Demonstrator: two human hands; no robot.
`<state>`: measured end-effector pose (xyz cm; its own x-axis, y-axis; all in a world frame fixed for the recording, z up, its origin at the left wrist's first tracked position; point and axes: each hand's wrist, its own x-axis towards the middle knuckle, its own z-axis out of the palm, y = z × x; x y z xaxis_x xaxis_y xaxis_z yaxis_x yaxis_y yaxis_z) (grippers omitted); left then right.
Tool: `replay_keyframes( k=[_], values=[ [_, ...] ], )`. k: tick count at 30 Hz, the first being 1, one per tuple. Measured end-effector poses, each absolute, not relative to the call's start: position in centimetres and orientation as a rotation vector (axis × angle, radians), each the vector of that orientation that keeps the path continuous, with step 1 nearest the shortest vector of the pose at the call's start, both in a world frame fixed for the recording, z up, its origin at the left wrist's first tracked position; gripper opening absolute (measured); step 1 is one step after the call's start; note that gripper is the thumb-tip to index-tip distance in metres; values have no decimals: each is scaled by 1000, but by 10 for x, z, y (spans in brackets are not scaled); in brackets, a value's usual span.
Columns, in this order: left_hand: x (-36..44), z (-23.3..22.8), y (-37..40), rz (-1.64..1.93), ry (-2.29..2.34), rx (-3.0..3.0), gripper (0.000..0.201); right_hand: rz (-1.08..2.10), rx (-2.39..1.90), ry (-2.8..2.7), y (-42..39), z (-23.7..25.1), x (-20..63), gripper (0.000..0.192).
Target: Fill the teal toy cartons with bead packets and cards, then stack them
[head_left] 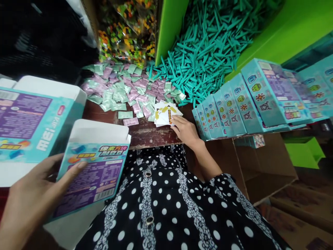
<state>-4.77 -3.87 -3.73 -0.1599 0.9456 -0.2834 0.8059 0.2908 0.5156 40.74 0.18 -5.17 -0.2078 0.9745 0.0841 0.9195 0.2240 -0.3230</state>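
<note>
L hand (31,198) grip clamped on open box (96,166), inside unseen. R hand (186,131) fingers flat on card stack (166,114), grip apart. Green bin (260,41) w/ teal sticks (208,45).

The open box (91,173) is teal with a purple printed panel and white flaps, and the row of boxes (249,100) at the right is teal too, with small coloured figures. The cards (165,113) are white with a yellow and black pixel pattern, the sachets (122,93) pale green and pink, and the sticks (208,48) teal against bright green walls (170,24). The dress (169,208) is black with white polka dots and patterned stripes.
</note>
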Motion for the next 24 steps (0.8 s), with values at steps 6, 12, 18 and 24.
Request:
replay_keyframes(
  k=[6,12,18,24],
  values=[
    [-34,-19,-34,275,2031,1474,75,164,-1705,-2195,3,-61,409,27],
    [-29,-15,-29,318,1993,1454,78,38,-1744,-2175,3,-65,404,28],
    [-33,-19,-34,384,1972,1424,75,220,-1711,-2096,2,-53,404,18],
    [-37,-18,-34,379,1996,1376,79,-62,-1715,-1788,12,-54,416,22]
  ],
)
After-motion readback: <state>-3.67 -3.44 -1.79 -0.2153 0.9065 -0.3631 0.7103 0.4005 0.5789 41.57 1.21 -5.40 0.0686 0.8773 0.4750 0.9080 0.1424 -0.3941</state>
